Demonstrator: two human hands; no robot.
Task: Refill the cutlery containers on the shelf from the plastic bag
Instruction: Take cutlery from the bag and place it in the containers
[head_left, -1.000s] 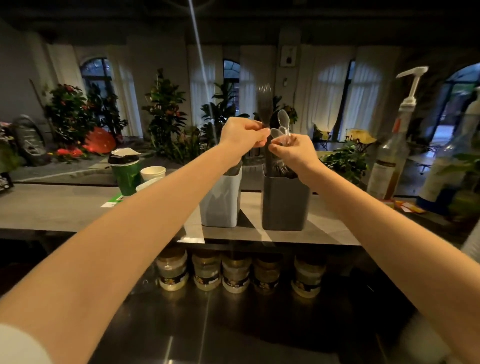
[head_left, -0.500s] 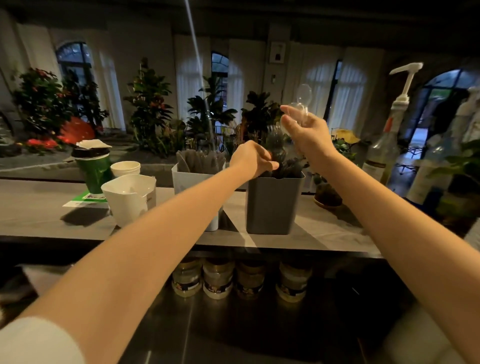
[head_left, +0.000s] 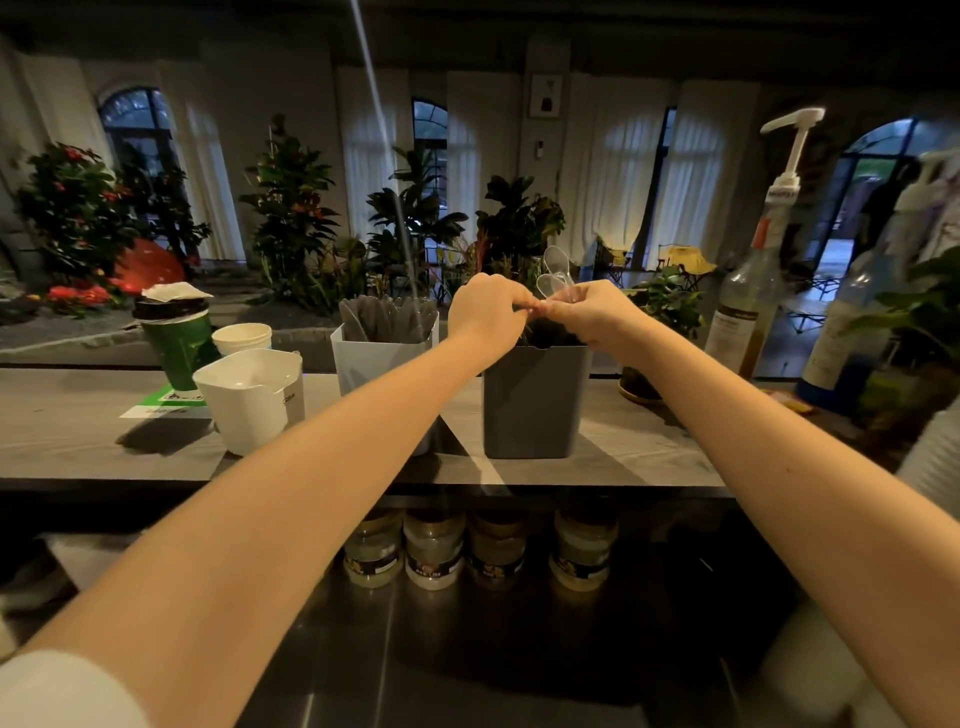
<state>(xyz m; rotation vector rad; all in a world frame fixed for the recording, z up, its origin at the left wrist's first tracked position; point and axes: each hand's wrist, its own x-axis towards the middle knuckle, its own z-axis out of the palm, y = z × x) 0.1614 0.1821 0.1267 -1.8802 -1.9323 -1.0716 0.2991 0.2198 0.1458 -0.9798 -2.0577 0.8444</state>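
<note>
Above the dark grey container (head_left: 535, 400), your two hands meet fingertip to fingertip, right at its open mouth. That container stands near the front edge of the grey shelf (head_left: 78, 431), with a light container (head_left: 382, 358) just beside it on the left, full of dark cutlery handles, and a white container (head_left: 252, 397) further left, close to the shelf's front lip. To the right of the dark grey container you have a bare stretch of shelf before a small potted plant (head_left: 665, 317) and two pump bottles (head_left: 758, 291); behind it the view opens onto plants and curtained windows. Your left hand (head_left: 485, 312) is curled closed, its fingers pinched together against those of your right hand (head_left: 597, 317). Your right hand is also closed, gripping a few clear plastic spoons (head_left: 555, 275) whose bowls stick up above your knuckles, tilted slightly to the right. Whether the left fingers actually grip the spoons or only touch your other hand, you cannot tell from this angle. The spoons are transparent and glossy, hard to pick out against the foliage. Dark cutlery shows inside the container's mouth beneath your hands. Under the shelf a row of jars (head_left: 483, 551) sits on a dark steel counter.
</note>
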